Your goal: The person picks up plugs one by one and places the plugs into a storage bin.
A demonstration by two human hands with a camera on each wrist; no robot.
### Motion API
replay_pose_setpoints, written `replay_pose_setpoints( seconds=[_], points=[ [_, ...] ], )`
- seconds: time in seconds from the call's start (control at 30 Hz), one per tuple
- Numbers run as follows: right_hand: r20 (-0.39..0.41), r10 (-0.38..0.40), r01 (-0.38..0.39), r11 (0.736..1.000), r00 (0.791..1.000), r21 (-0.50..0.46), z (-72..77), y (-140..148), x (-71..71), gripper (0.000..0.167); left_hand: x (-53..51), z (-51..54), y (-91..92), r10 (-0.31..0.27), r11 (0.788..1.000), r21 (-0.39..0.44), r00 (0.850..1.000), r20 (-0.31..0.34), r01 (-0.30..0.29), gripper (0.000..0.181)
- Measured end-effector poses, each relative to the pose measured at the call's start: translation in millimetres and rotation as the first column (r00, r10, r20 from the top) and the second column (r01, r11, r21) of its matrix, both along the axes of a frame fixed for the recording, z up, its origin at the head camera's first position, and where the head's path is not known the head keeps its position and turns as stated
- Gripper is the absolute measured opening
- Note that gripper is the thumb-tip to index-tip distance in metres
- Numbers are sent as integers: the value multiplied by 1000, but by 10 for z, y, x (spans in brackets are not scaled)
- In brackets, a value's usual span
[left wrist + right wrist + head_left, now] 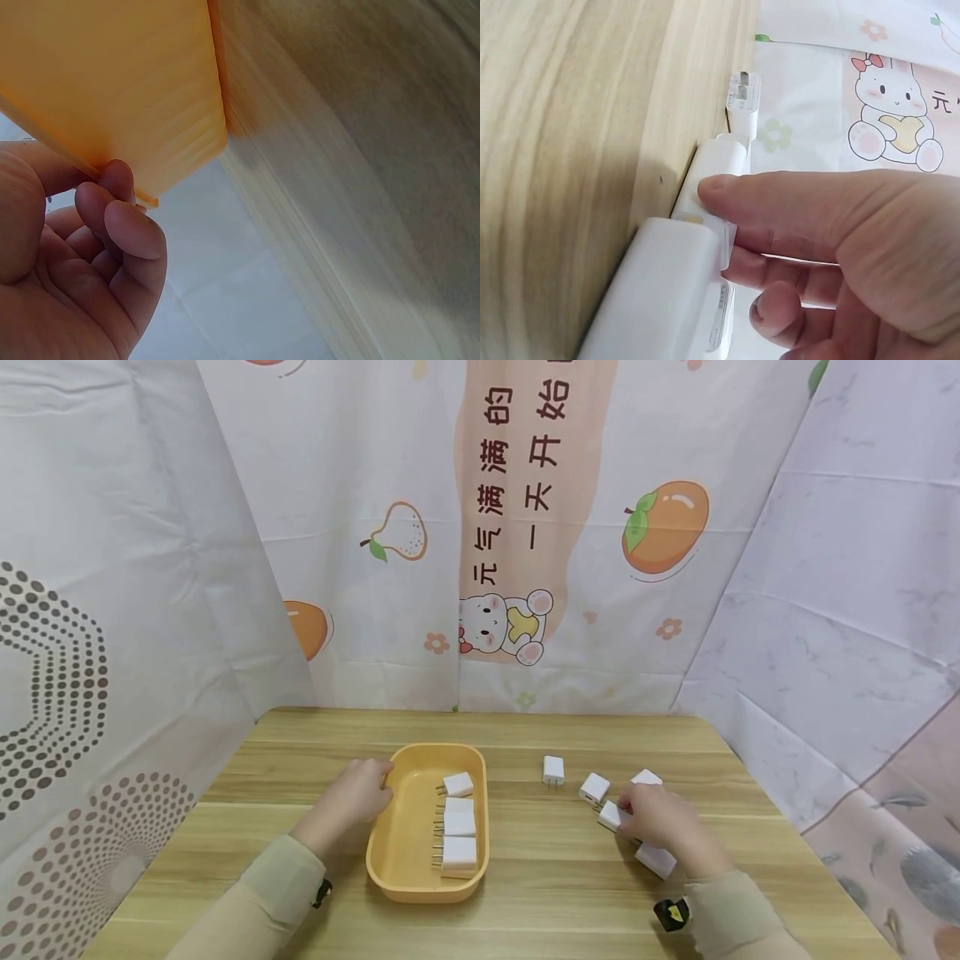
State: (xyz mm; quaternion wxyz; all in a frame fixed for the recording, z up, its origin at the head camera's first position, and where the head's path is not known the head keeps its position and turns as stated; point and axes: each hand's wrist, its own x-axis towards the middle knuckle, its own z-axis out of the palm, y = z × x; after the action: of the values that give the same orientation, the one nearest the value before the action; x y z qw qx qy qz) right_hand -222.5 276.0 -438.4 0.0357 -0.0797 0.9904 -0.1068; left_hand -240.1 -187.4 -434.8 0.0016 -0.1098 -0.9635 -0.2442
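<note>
My left hand (357,792) pinches the left rim of an orange-yellow plastic tray (407,847); in the left wrist view the thumb and curled fingers (135,229) meet at its edge. Inside the tray, along its right side, lie several white plug chargers (459,818), prongs facing left. My right hand (663,822) is at the loose chargers on the right of the table. Its thumb and fingers grip a white charger (611,816) by its sides, low at the tabletop. A larger-looking white charger (656,292) lies close by in the right wrist view.
Around the right hand lie more white chargers: one upper left (553,768), one nearer (595,787), one partly behind the hand (647,777) and one below it (656,860). All rest on a wood-grain table (525,893). Printed cloth (420,677) hangs behind.
</note>
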Motion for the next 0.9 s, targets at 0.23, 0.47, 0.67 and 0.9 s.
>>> replay_pose_setpoints(
  seconds=[0.23,0.47,0.67,0.9],
  points=[
    [-17,18,-18,1000,1000,3,-8,-15,-7,13,10,7,0,5,1000,6,1000,-3,-5,48],
    [-12,20,-20,1000,1000,-11,-32,-9,-13,13,14,0,2,1,1000,2,1000,-5,-1,47],
    [-12,17,-17,1000,1000,-14,-45,6,-23,17,11,1,-2,-3,1000,3,1000,-5,3,48],
    [-8,29,-30,1000,1000,-5,-47,4,-26,13,17,-2,-7,-11,1000,2,1000,-14,11,48]
  ],
)
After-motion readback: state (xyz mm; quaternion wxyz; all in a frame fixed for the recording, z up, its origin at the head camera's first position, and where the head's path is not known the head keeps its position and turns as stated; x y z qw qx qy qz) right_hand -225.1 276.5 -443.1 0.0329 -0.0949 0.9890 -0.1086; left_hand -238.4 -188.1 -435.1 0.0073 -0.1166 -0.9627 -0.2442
